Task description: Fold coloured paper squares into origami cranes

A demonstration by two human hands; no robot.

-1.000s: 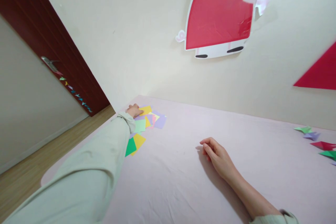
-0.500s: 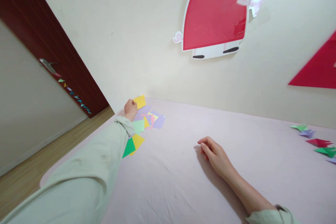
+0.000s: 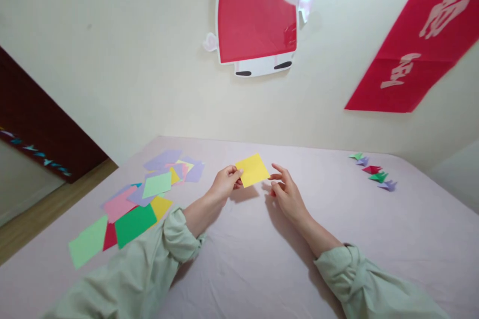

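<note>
Head view: left hand [image 3: 227, 182] pinches yellow paper [image 3: 254, 169] above the surface [image 3: 250, 264]; right hand [image 3: 290, 194], fingers apart, is just beside its corner. Seemingly a two-handed hold, calling for right fingers to close.

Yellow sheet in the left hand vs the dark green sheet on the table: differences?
Pose: the yellow sheet is held up in the left hand, its shadow on the table below; the dark green sheet lies down on the table.
Contact: the dark green sheet partly covers a red sheet; the yellow sheet overlaps no other sheet.
Shared: both look flat and unfolded.
</note>
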